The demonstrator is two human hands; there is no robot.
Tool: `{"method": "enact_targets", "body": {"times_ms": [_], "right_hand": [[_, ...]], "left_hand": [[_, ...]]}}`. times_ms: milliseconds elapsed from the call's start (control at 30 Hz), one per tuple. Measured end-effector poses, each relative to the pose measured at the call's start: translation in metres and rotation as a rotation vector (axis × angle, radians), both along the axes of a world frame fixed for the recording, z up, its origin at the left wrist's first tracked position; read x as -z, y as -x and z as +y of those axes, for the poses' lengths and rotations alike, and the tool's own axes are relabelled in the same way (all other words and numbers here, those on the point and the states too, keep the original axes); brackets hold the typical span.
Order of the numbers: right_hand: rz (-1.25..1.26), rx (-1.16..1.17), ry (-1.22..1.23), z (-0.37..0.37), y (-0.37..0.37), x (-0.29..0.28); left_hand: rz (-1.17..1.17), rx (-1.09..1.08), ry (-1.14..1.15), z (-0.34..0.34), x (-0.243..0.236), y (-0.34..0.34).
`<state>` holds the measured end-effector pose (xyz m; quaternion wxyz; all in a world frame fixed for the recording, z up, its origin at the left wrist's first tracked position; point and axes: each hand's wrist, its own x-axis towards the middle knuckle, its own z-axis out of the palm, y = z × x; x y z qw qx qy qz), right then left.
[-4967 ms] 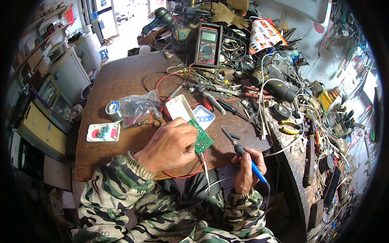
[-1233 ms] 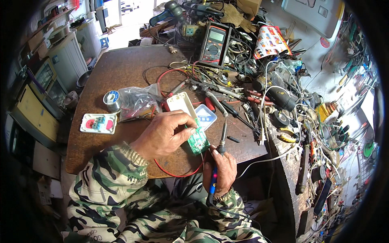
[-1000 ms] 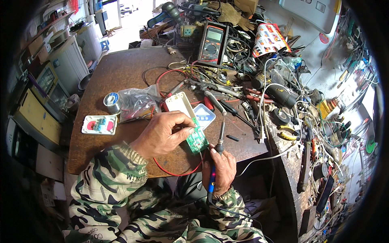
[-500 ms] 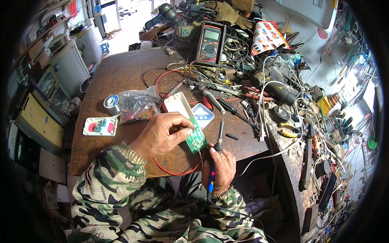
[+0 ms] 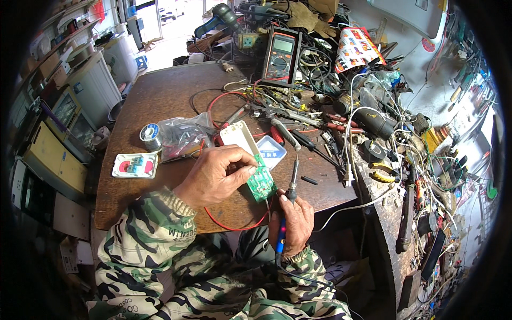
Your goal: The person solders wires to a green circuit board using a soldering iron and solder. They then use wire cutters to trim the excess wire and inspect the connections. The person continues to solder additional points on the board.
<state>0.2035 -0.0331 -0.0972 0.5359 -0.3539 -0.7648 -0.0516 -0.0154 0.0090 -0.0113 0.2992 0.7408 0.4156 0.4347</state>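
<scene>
My left hand, fingers curled, grips the top end of a green circuit board at the desk's front. My right hand is wrapped round a blue-handled soldering iron held upright beside the board, its metal shaft pointing away from me. A red wire loops below the board. Behind it lie an open cream plastic case and a pale blue lid. To the left are a solder spool, a plastic bag and a white cover with red parts.
A multimeter stands at the back of the wooden desk. Pliers, screwdrivers, tape and tangled cables crowd the right and back. A cluttered side bench runs along my right. Cabinets stand on the left.
Compared with five seconds ago, the iron is more upright and further left, and the board shows a lighter, more lit face. Over the last second, both hands have stayed nearly still.
</scene>
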Motion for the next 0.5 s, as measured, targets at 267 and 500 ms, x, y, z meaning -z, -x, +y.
{"method": "enact_targets", "body": {"times_ms": [267, 500], "right_hand": [[-0.009, 0.002, 0.007, 0.0001, -0.0004, 0.0002], [-0.018, 0.01, 0.017, -0.0006, -0.0004, 0.0005]], "left_hand": [[-0.005, -0.016, 0.04, -0.0019, -0.0028, -0.0005], [-0.042, -0.026, 0.073, -0.0026, -0.0017, 0.0001]]}}
